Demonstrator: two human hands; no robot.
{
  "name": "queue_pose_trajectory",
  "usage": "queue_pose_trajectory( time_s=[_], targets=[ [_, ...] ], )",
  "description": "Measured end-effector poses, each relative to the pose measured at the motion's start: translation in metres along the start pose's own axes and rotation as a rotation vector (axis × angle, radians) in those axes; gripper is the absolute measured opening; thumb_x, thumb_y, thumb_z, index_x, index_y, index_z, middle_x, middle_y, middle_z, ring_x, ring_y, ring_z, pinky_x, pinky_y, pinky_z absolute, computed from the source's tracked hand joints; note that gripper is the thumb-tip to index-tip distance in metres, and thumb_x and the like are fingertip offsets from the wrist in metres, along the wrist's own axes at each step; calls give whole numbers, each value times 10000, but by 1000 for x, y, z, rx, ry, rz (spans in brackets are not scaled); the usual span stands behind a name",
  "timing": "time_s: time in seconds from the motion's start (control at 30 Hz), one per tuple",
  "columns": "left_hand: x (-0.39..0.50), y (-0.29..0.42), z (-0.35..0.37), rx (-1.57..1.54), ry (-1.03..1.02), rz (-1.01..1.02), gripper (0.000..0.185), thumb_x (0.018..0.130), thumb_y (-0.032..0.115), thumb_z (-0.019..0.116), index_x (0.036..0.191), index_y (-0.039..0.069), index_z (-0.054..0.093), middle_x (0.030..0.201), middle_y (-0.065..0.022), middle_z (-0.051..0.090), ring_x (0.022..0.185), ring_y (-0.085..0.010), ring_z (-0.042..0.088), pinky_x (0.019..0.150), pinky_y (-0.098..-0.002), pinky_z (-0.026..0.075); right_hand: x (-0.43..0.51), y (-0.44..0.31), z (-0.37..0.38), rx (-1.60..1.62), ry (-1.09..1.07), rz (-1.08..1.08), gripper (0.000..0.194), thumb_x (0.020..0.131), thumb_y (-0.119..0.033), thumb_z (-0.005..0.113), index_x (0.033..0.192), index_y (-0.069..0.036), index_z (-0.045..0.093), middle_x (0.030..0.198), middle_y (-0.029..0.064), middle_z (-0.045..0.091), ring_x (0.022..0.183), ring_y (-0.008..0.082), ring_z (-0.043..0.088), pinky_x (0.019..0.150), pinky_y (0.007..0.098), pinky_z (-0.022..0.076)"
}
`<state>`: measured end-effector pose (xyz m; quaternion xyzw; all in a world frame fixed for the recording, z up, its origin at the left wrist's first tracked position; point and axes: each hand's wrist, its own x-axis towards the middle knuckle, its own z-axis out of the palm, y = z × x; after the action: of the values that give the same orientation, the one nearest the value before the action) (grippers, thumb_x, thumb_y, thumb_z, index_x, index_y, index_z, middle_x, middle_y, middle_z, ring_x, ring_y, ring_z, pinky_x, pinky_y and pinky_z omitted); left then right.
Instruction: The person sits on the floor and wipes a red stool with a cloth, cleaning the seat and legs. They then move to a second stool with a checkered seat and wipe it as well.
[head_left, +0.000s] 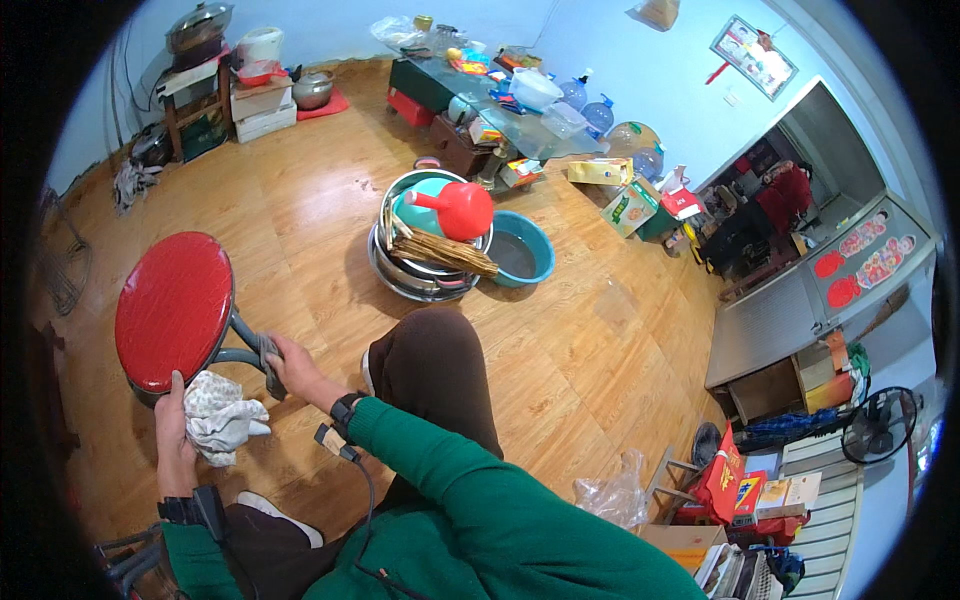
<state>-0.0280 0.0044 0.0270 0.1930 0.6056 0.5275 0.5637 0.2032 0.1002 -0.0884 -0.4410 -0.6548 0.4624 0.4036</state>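
Observation:
A stool with a round red padded seat (176, 307) and grey metal legs (241, 352) is tilted at the left, its seat turned partly up. My left hand (174, 420) grips the near rim of the seat, thumb on top, with a white patterned cloth (223, 420) bunched beside it. My right hand (294, 367) is closed around a grey cloth (270, 367) pressed on the bent metal leg tubing. The fingers of both hands are partly hidden by the cloths and the stool.
Stacked metal basins (382, 262) hold a red dipper (465, 211) and a bundle of sticks (442, 251). Beside them stands a teal basin (551, 262) of dark water. A cluttered glass table (487, 120) is farther back; boxes (682, 536) and a fan (881, 425) are at right.

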Motion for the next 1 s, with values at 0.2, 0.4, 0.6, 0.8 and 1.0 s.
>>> queue_pose_trajectory(
  time_s=[0.2,0.4,0.6,0.8,1.0],
  targets=[
    [3,-1,4,0,23,45,501,990,455,578,1063,-33,668,988,-130,723,838,-229,712,726,-389,578,-37,26,6,-256,-198,268,341,842,-145,696,1157,-21,649,1033,243,677,990,400,648,840,441,519],
    [11,-5,-4,-34,-29,30,483,1000,437,566,1105,-26,654,1029,-125,720,874,-235,711,768,-392,574,-50,20,25,15,7,424,315,864,-195,682,1091,23,669,900,178,704,815,284,687,712,393,535],
    [19,-7,-9,-111,-101,0,461,1006,420,560,1134,-13,649,1052,-124,722,894,-247,714,795,-399,579,-30,-12,1,347,126,530,323,880,-220,671,1082,31,656,857,113,688,687,203,650,595,368,509],
    [26,-14,-7,-162,-98,85,451,983,393,610,1098,-40,660,1030,-143,720,884,-264,715,770,-417,586,-33,-34,1,542,209,618,282,914,-238,662,1022,23,647,843,75,662,697,193,619,583,371,494],
    [18,-9,-1,-206,-130,23,419,985,395,605,1110,-1,657,1033,-126,724,891,-260,712,790,-415,585,-24,-43,0,662,9,596,252,932,-235,645,1048,-12,646,832,62,649,708,158,617,613,348,501]
  ],
)
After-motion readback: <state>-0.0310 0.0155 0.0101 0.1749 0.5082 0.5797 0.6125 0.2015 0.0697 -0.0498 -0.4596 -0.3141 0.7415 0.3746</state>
